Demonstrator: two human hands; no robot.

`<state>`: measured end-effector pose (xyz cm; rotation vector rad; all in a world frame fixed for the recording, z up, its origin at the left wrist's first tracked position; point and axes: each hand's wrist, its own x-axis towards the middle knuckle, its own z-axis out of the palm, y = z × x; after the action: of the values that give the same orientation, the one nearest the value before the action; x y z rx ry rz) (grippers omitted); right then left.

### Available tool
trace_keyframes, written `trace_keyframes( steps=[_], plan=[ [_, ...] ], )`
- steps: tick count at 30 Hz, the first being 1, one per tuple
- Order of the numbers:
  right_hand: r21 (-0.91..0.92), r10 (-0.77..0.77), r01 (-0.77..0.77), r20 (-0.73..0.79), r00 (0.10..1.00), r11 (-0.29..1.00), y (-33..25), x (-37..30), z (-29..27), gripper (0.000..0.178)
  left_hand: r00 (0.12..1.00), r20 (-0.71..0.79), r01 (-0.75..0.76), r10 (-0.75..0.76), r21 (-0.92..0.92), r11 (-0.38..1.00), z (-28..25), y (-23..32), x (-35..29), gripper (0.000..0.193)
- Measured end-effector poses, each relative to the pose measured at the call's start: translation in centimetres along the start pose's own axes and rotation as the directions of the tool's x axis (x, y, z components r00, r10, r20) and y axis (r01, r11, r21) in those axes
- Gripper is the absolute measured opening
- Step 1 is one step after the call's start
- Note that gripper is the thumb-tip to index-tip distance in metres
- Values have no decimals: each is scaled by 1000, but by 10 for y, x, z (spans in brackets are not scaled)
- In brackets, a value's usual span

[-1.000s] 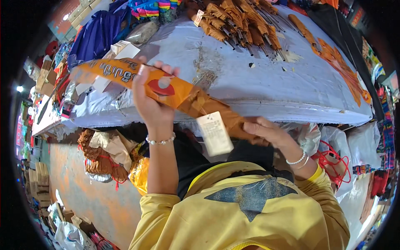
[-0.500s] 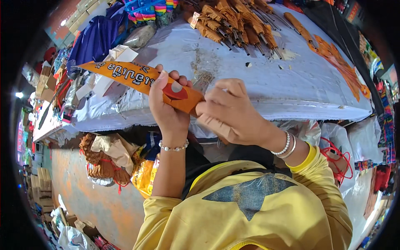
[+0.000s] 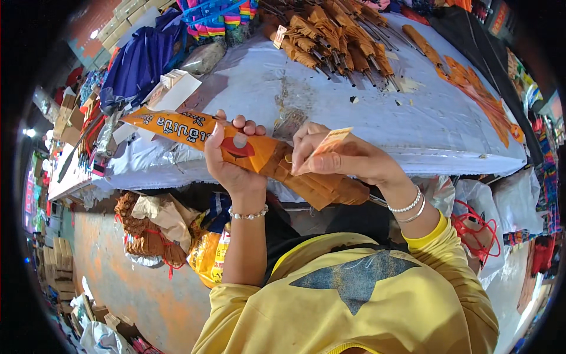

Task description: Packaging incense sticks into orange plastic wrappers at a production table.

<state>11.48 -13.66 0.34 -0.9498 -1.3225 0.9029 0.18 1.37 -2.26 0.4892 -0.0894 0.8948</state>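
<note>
My left hand [image 3: 233, 162] is wrapped round an orange printed sleeve [image 3: 183, 130] with a red patch, held slantwise over the table's front edge. Out of the sleeve's right end runs a folded brown umbrella [image 3: 321, 187], its fabric loose and its metal shaft showing under my right wrist. Between the thumb and fingers of my right hand [image 3: 354, 158] is a small orange-and-white tag [image 3: 333, 140], just above the umbrella. Whether that hand also touches the fabric is hard to tell.
Several folded brown umbrellas [image 3: 330, 38] lie heaped at the back of the white-covered table [image 3: 247, 82]. Flat orange sleeves [image 3: 477, 97] are at the right. A purple cloth [image 3: 138, 65] and a white box [image 3: 175, 91] stand back left. Yellow bags [image 3: 206, 253] rest below.
My right hand has turned over, and the tag now shows in it. More of the brown umbrella is visible below that hand. The sleeve's far tip has dropped slightly.
</note>
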Motion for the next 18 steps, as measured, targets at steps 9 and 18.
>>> trace_keyframes(
  steps=[9,18],
  plan=[
    [-528,-122,-38,-265,957,848,29,16,14,30,999,-48,16,-16,3,1000,0,-8,-7,25],
    [-654,-164,203,121,979,729,14,19,3,34,989,-150,16,-12,24,1000,-3,-9,-11,25]
  ],
)
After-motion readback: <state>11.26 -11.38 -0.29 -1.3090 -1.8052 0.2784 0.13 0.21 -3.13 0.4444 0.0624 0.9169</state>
